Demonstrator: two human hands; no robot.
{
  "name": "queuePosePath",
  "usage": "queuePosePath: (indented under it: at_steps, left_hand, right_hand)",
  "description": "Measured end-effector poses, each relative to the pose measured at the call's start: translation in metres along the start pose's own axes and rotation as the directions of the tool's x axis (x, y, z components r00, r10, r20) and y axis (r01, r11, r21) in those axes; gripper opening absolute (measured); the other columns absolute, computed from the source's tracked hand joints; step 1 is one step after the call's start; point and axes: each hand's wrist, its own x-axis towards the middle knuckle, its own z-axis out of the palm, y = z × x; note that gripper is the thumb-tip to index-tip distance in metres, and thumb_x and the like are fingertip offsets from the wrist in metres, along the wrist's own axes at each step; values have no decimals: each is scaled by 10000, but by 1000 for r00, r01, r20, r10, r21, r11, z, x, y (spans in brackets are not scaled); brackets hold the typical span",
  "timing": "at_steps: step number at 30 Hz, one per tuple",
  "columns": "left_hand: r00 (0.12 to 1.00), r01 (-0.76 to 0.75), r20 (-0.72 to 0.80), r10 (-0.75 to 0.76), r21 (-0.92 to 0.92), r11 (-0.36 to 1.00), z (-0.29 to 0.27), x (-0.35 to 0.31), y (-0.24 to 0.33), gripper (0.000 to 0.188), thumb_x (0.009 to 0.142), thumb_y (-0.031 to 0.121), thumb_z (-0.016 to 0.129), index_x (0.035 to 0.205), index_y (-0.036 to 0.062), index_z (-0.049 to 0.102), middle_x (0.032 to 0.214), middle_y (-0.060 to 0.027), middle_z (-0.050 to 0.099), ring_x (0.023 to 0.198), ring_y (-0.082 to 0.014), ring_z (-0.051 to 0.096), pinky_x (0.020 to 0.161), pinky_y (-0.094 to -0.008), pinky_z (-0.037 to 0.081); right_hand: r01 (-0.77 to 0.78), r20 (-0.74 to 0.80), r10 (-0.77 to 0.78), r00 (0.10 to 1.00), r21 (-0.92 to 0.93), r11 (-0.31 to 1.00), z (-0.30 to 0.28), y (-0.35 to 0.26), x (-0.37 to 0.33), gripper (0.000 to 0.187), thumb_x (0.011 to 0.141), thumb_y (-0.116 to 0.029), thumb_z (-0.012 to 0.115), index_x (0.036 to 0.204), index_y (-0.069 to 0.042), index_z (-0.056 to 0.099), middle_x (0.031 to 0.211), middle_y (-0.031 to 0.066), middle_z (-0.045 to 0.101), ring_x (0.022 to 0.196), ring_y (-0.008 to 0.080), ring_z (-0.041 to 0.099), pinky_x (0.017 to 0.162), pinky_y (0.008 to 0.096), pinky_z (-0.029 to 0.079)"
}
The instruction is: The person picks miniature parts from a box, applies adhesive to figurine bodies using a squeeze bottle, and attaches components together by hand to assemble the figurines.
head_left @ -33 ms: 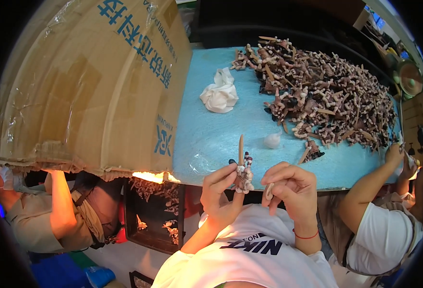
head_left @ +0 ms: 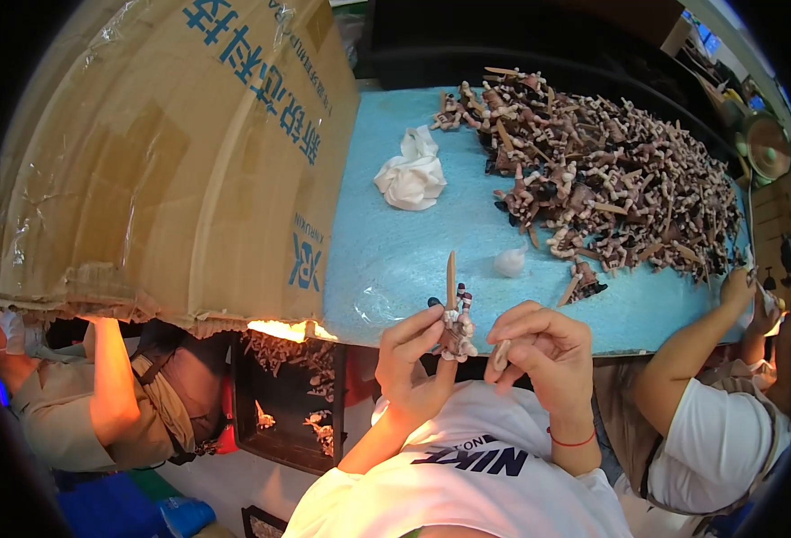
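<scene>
Between the fingers of my left hand [head_left: 411, 354] is a small toy figurine [head_left: 456, 334], white and brown with dark tips. A tan blade [head_left: 450, 280] like a sword sticks straight up from it. Just to the right, apart from the figurine, my right hand [head_left: 546, 354] pinches a small flat pale piece [head_left: 501, 355] between thumb and fingers. The kind of piece is too small to tell. Both hands are at the near edge of the blue table [head_left: 386, 251].
A heap of similar figurines [head_left: 611, 170] covers the table's right side, one lying nearer [head_left: 584, 283]. Crumpled white tissue [head_left: 411, 175] and a small white wad [head_left: 509, 262] lie beyond my hands. A large cardboard box [head_left: 153, 161] stands left, a black crate [head_left: 279, 439] below. Co-workers sit on both sides.
The pale piece in my right hand has turned slightly. My left hand and the figurine are almost unmoved.
</scene>
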Motion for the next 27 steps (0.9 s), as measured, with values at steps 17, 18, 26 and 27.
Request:
queuePosePath:
  at_steps: [17,18,26,27]
  left_hand:
    - [995,-72,79,65,91,993,-3,8,5,394,644,-100,671,1007,-6,551,1032,-174,540,906,-241,579,741,-287,501]
    - [995,-71,81,64,89,993,-3,8,6,394,644,-100,671,1007,-6,551,1032,-174,540,906,-241,579,741,-287,501]
    - [991,-107,99,95,122,987,-4,9,7,400,625,-109,643,1003,-12,555,1024,-182,542,888,-248,583,727,-287,500]
    - [991,-107,99,95,122,987,-5,9,7,400,625,-109,643,1003,-12,555,1024,-182,542,888,-248,583,727,-287,500]
  right_hand:
    - [-108,61,104,993,71,992,-8,6,10,138,769,84,583,899,82,537,817,150,600,678,182,622,504,249,534]
    - [-123,66,118,991,80,989,-9,5,10,132,768,87,583,891,79,537,815,148,598,670,180,621,506,248,533]
    - [-129,73,125,989,51,990,-10,6,14,103,769,99,577,860,69,540,826,143,586,654,174,621,531,251,540]
    - [-133,72,128,989,58,989,-10,5,14,101,768,100,578,856,71,540,824,143,584,660,176,621,536,252,542]
